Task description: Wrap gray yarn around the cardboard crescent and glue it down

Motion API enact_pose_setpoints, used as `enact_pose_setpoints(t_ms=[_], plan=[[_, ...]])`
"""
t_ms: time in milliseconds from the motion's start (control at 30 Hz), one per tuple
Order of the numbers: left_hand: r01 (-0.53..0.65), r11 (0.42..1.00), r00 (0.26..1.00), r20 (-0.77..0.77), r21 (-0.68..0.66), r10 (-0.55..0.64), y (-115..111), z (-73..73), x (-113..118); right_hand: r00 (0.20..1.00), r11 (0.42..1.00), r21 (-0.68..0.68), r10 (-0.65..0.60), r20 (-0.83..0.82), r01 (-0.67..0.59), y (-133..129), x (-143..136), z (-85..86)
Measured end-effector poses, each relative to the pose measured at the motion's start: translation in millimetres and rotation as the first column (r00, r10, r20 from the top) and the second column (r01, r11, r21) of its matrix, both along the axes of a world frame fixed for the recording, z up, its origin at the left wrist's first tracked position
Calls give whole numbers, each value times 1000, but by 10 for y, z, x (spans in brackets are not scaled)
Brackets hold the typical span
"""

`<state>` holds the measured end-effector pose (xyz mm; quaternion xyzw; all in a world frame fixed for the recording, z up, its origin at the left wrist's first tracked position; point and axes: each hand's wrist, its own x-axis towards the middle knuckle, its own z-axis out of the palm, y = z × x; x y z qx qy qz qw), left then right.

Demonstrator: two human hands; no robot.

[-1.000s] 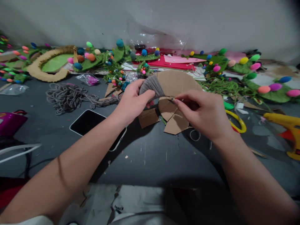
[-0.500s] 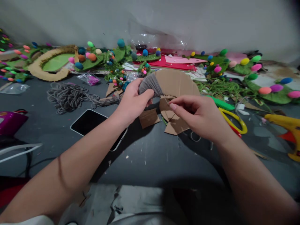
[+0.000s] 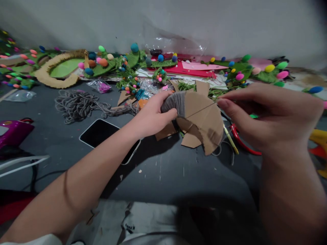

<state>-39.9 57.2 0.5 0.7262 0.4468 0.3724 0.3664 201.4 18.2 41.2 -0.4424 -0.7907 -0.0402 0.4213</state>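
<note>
Clock directions run from the card (image 3: 204,114), twelve being the far side; it is held up over the counter (image 3: 158,183), just right of the view's middle, and its bare end has swung down to five o'clock; the right hand (image 3: 270,115) has moved out to three, pinching a grey strand (image 3: 203,109) now taut across the bare face; the left hand (image 3: 158,117) grips the wrapped end at nine; the pull seems to keep the turns snug, with much face uncovered.

The counter is dark and flecked with bits; a yarn heap (image 3: 76,105) lies at nine, a phone (image 3: 102,134) between eight and nine, scraps (image 3: 191,139) near seven, a red handle (image 3: 241,141) at four; red sheets (image 3: 190,72) lie at twelve before a grey wall (image 3: 76,23).
</note>
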Motion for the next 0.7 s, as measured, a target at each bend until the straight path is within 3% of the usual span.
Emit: enact_pose_setpoints(t_ms=[233, 400, 567, 700], plan=[[225, 967, 974, 21, -116, -224, -73, 53, -21, 997, 994, 93, -54, 47, 50, 109, 110, -25], [345, 902, 938, 115, -260, -326, -112, 117, -18, 999, 989, 143, -41, 18, 39, 168, 113, -100], [450, 849, 891, 193, -276, -410, -122, 133, -30, 999, 1000, 21, 8, -50, -7, 211, 38, -164], [483, 803, 860, 364, -350, -358, -143, 97, -20, 987, 993, -80, 74, -146, -87, 208, -32, -195]])
